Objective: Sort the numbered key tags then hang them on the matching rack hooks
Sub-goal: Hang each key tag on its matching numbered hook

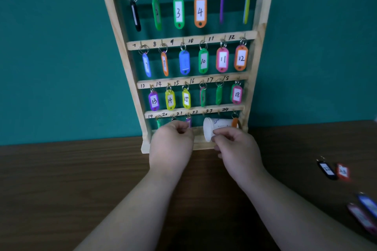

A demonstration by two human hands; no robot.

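Observation:
The wooden key rack point(122, 32) leans against the teal wall, its hooks numbered 1 to 24. Coloured tags hang on the three upper rows. On the bottom row a green tag point(158, 123) hangs at 19, a purple tag point(189, 121) at 21 and an orange tag point(235, 122) at 24. My left hand point(171, 144) is curled at hook 20, where a dark ring point(173, 117) shows; the tag itself is hidden by my fingers. My right hand point(237, 149) pinches the rim of a white cup point(216, 126) lying on its side under hooks 22 and 23.
On the brown table point(61, 179), a black tag point(327, 170) and a red tag point(343, 171) lie at the right. Nearer the right edge lie a blue tag point(368, 204) and a dark pink tag point(361, 217). The rack's base rests on the table's far edge.

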